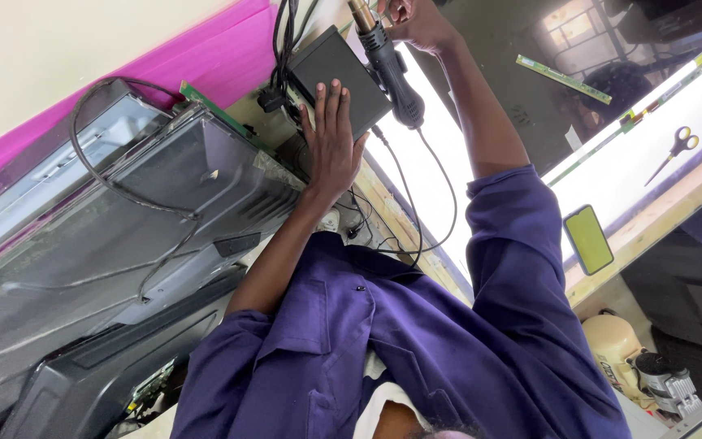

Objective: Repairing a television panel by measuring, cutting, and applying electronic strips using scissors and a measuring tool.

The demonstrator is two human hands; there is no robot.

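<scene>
L hand (pixel 331 142) lay flat, fingers spread wide, on black box (pixel 331 58) at far centre, w/ grey TV back (pixel 164 211) to its left. R hand (pixel 420 24) gripped black hot-air gun (pixel 392 69) just right of box.

Two bare hands show: the left hand (pixel 332 138) and the right hand (pixel 418 22). One black hot-air gun (pixel 389 65) with a metal nozzle is at the far middle, and one flat black box (pixel 336 73) beside it. One pair of black-handled scissors (pixel 676 148) lies at the far right. One phone with a yellow-green screen (pixel 588 238) lies right. Two narrow green circuit strips (pixel 563 79) show.
</scene>
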